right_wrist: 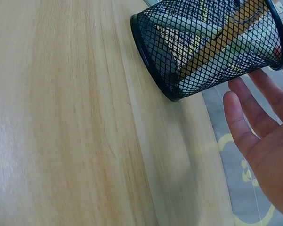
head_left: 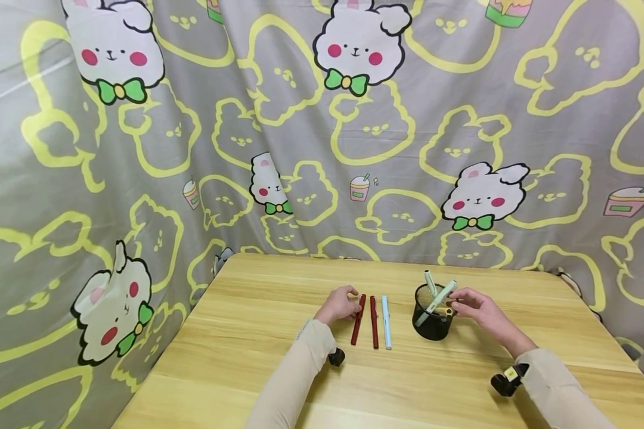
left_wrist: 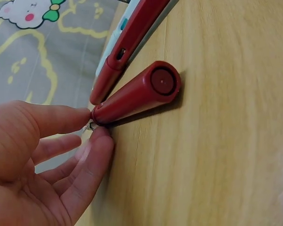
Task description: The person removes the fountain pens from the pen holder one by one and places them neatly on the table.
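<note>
Two dark red pens and a light blue pen (head_left: 387,322) lie side by side on the wooden table. My left hand (head_left: 340,305) pinches the far end of the leftmost red pen (left_wrist: 136,94) between thumb and fingertips. The other red pen (head_left: 374,322) lies just right of it. To the right stands a black mesh pen cup (head_left: 432,330) holding pale green pens (head_left: 441,297) and an orange-brown item (right_wrist: 221,42). My right hand (head_left: 477,307) is beside the cup's right rim, its thumb and fingers apart; whether a fingertip touches the rim is unclear.
The wooden table (head_left: 236,357) reaches back to a grey curtain (head_left: 311,137) printed with rabbits and yellow outlines, which also runs down the left side. A black wrist camera (head_left: 337,357) sits below the left hand, another (head_left: 506,384) below the right.
</note>
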{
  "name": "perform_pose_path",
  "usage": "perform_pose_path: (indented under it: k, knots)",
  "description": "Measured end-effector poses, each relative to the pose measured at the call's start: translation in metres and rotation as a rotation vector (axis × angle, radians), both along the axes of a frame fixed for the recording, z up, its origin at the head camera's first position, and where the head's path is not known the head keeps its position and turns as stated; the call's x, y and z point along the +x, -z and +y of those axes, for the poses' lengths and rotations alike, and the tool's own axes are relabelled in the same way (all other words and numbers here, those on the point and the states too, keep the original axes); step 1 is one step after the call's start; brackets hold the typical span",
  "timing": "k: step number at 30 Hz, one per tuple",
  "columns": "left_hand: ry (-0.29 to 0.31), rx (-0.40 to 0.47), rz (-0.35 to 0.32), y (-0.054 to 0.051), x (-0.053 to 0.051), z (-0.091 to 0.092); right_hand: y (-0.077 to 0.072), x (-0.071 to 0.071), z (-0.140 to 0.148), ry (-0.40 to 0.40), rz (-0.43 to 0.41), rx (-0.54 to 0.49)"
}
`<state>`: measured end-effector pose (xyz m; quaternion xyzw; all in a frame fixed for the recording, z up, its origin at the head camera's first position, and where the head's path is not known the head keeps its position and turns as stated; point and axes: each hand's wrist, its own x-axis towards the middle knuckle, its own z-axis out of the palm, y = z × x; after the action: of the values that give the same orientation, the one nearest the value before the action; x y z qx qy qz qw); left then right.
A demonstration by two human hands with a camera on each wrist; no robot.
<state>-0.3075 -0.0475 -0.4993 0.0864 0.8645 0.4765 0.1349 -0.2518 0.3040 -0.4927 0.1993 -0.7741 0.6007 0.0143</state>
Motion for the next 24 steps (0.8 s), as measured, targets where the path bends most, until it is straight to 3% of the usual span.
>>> perform_pose_path:
  k: [16, 20, 24]
  knots:
    - [-0.038, 0.027, -0.02, 0.003, 0.0, 0.0, 0.001, -0.001, -0.002, 0.002, 0.007, -0.005]
    - [-0.047, 0.004, 0.028, -0.003, 0.002, 0.0, 0.0, 0.0, -0.002, 0.003, 0.009, -0.004]
    - [-0.023, -0.065, 0.159, -0.015, 0.004, 0.005, 0.0, 0.0, -0.001, 0.001, 0.009, -0.003]
